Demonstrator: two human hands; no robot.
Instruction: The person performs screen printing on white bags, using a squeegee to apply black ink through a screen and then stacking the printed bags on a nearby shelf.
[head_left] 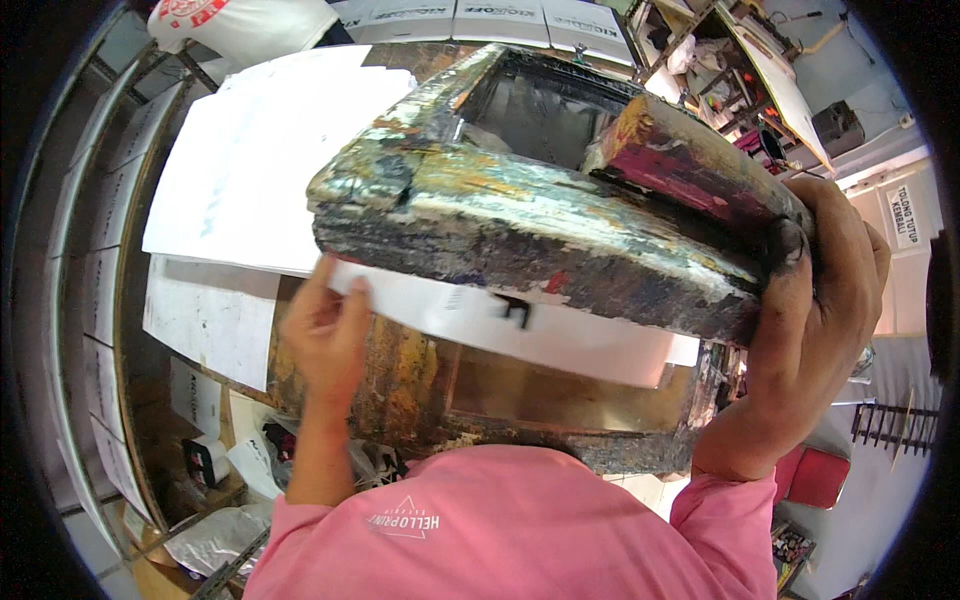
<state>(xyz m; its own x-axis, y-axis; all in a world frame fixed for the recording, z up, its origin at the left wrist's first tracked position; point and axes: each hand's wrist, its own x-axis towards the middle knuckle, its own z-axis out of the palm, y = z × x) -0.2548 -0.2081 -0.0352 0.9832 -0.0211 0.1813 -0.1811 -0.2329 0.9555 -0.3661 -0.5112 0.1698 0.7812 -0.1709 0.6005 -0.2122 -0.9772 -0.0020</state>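
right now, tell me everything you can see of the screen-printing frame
The screen-printing frame is thick, rectangular and wooden-looking, its worn surface smeared with white, yellow and black, plus a red spot on the near side. It surrounds a dark panel. Its near edge is raised above a white sheet. A magenta-stained squeegee lies over its right part. The right hand grips its near right corner; the left hand is by the near left corner, contact unclear.

papers lie left of the frame, which has a block on it, a sheet beneath and boxes behind.
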